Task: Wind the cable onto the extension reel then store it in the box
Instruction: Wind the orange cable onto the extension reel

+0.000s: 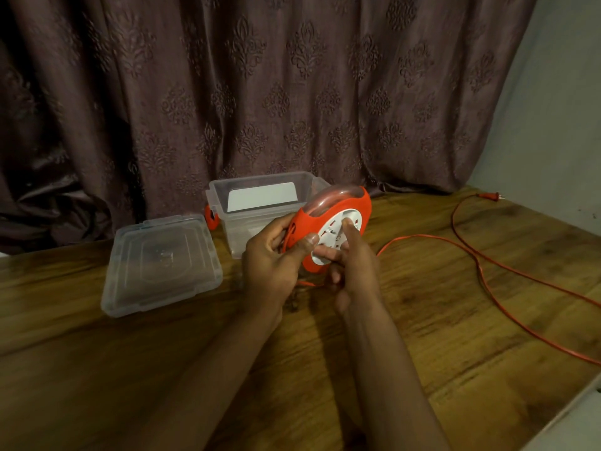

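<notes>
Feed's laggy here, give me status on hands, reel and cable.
Left hand grips reel rim; right hand on its white hub. Cable mostly unwound across table. Box open, lid beside it.

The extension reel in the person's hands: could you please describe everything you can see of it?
The extension reel is a round, flat, orange plastic casing with a clear arched handle on top and a white socket face. It is held upright, tilted, above the wooden table, in front of the clear box. The left hand has a grip on its left edge; the right hand has fingers on the white face. An orange cable trails from it across the table, mostly unwound.
</notes>
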